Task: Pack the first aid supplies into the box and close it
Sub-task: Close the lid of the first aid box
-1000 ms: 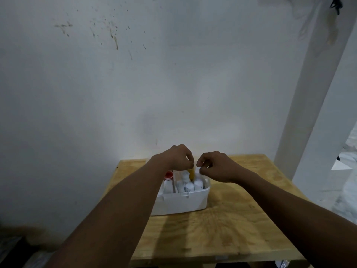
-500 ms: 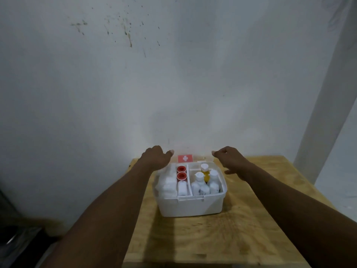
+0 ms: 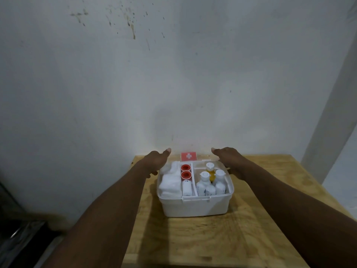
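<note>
A white first aid box [image 3: 195, 206] stands open on the wooden table [image 3: 212, 238]. Its left compartment holds white gauze [image 3: 171, 181]. Two red-capped items [image 3: 186, 171] and a white roll [image 3: 187, 187] fill the narrow middle one. On the right stand several white bottles [image 3: 210, 185] and a yellow bottle [image 3: 210, 171]. The clear lid, marked by a red cross label [image 3: 189, 156], is raised at the back of the box. My left hand [image 3: 157, 161] holds the lid's left edge and my right hand [image 3: 227, 158] holds its right edge, thumbs pointing inward.
The table stands against a stained white wall [image 3: 173, 74]. A white pillar [image 3: 332, 113] rises to the right. Dark, unclear objects [image 3: 21, 235] lie on the floor to the left of the table.
Both hands left the bottles inside the box and moved apart to the back corners, taking hold of the lid. The camera has come closer to the box.
</note>
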